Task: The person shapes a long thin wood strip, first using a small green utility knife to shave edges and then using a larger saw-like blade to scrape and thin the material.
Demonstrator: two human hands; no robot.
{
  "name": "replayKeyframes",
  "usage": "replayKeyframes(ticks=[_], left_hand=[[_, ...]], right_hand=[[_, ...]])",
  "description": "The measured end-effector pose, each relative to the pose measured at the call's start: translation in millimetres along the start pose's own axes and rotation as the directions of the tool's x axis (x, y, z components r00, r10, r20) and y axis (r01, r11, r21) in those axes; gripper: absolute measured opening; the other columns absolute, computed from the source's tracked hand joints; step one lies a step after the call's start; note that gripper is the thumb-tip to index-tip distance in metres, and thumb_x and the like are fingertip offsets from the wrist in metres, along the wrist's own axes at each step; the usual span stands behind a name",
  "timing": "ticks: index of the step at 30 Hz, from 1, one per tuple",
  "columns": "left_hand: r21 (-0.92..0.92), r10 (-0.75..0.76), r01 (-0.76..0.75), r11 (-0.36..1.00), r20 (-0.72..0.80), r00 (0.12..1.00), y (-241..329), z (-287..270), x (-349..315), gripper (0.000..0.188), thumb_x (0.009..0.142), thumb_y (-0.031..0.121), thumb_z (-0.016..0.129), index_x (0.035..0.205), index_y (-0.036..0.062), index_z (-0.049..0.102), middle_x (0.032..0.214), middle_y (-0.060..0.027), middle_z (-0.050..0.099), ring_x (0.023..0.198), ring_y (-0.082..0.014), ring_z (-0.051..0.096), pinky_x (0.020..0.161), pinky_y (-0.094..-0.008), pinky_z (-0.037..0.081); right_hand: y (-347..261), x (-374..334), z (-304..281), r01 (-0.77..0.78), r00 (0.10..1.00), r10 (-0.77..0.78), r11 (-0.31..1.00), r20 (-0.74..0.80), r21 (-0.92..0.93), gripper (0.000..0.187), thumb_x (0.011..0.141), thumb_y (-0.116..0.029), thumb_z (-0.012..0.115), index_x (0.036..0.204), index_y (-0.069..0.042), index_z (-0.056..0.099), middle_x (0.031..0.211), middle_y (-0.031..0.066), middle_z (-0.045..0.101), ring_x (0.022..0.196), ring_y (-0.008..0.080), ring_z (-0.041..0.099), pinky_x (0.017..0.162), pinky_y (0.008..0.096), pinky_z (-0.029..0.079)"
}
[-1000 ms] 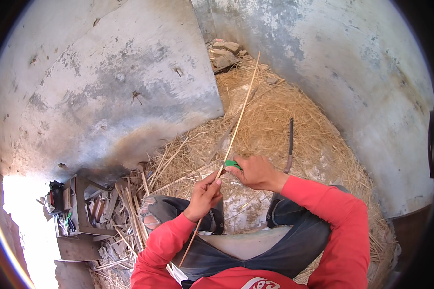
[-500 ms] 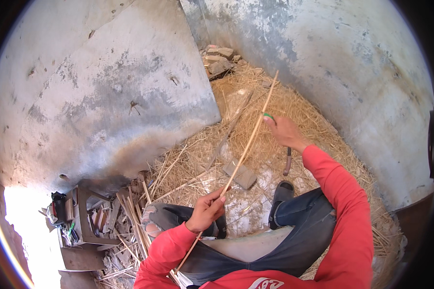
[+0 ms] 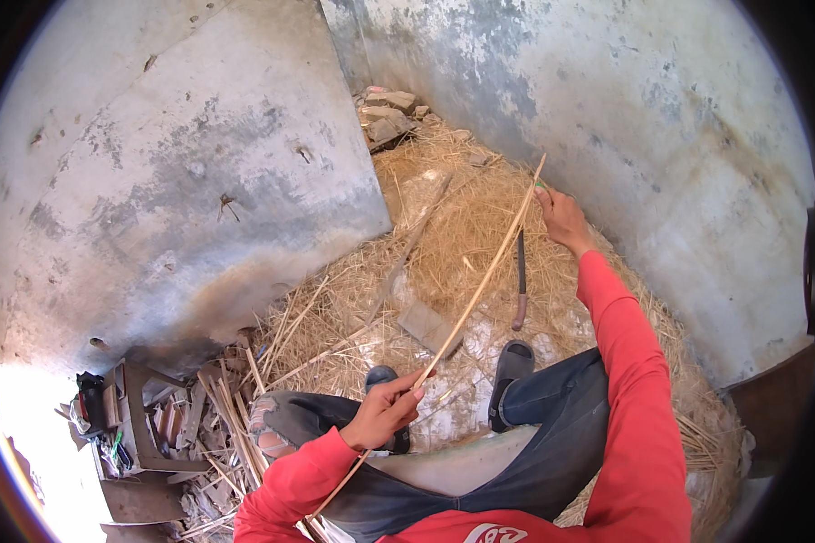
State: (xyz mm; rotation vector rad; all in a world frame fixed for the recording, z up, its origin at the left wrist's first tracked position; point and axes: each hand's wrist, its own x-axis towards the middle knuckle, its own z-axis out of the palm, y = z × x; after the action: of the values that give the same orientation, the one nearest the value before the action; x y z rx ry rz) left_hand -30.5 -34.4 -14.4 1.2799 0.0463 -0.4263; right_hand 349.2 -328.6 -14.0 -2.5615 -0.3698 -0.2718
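the person's left hand [image 3: 386,413] is closed round a long pale stick [image 3: 484,281], thumb laid along one side and the fingers folded beneath; the stick slants up and away from that hand to the right, and its lower end runs back past the wrist and over the lap; the right hand [image 3: 564,220], out at the end of a stretched red sleeve [image 3: 629,362], is curled shut on a small green tool [image 3: 541,185], most of it hidden by the fingers; it sits right by the far tip of the stick, though from here i can't tell whether the tool touches it; just below the right hand a long dark blade with a brown handle [image 3: 520,309] lies on the straw [image 3: 457,244]; ahead of the left hand there's a flat grey block [image 3: 426,326], partly behind the stick; a dark sandal [image 3: 513,362] is to that hand's right; off to its left lie loose wooden strips [image 3: 235,412], with a battered wooden frame [image 3: 136,425] beyond them; well past both hands, broken stones [image 3: 389,118] are heaped by the wall [image 3: 516,81].
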Motion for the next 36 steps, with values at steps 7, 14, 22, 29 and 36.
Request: replayKeyframes(ticks=[7,14,22,29,36], left_hand=[[0.038,-0.024,0.024,0.999,-0.003,1.0,-0.2,-0.3,-9.7,0.045,0.107,0.018,0.048,0.149,0.0019,0.043,0.067,0.0073,0.031,0.055,-0.0038,0.028,0.051,-0.0226,0.025],[0.018,-0.066,0.066,0.998,0.04,0.997,2.8,-3.8,-8.7,0.048,0.108,0.019,0.049,0.152,0.0043,0.04,0.069,0.007,0.032,0.057,-0.0047,0.03,0.052,-0.0225,0.027],[-0.018,-0.138,0.14,0.99,0.089,0.986,7.4,-5.0,-3.5,0.045,0.107,0.02,0.05,0.148,0.0025,0.045,0.07,0.0068,0.035,0.058,-0.0041,0.034,0.055,-0.0215,0.03],[-0.113,-0.045,0.033,0.993,-0.109,0.993,-13.4,-26.5,-42.2,0.047,0.105,0.025,0.051,0.143,-0.0034,0.047,0.064,0.0078,0.035,0.051,-0.0035,0.029,0.048,-0.0222,0.025],[-0.081,0.073,-0.1,0.992,-0.291,0.954,8.3,-25.1,-11.2,0.045,0.105,0.018,0.048,0.145,-0.0005,0.045,0.065,0.0037,0.041,0.049,-0.0039,0.036,0.044,-0.0198,0.03]], right_hand=[[23.4,2.9,-10.2,-0.032,0.993,0.032,0.999,-0.116,-0.001,0.065,0.104,-0.057,0.032,0.096,-0.001,0.063,0.087,0.0254,0.067,0.087,0.0469,0.062,0.076,0.055,0.046],[44.4,7.6,-2.7,-0.081,0.974,0.062,0.994,-0.217,-0.078,0.063,0.104,-0.058,0.032,0.098,-0.004,0.062,0.085,0.0249,0.067,0.085,0.046,0.064,0.073,0.0546,0.047],[173.7,42.9,23.1,-0.211,0.89,0.154,0.974,-0.429,-0.088,0.066,0.105,-0.055,0.032,0.103,-0.001,0.069,0.09,0.0281,0.068,0.09,0.0485,0.065,0.076,0.0559,0.048],[215.1,17.4,-17.9,-0.565,0.712,0.542,0.82,-0.447,0.094,0.071,0.103,-0.054,0.034,0.098,0.005,0.072,0.103,0.0324,0.068,0.097,0.0479,0.065,0.088,0.0546,0.049],[52.7,52.8,-34.3,-0.134,0.945,0.184,0.972,-0.27,0.192,0.068,0.102,-0.057,0.039,0.113,0.006,0.066,0.105,0.0311,0.068,0.101,0.0454,0.064,0.087,0.0487,0.047]])
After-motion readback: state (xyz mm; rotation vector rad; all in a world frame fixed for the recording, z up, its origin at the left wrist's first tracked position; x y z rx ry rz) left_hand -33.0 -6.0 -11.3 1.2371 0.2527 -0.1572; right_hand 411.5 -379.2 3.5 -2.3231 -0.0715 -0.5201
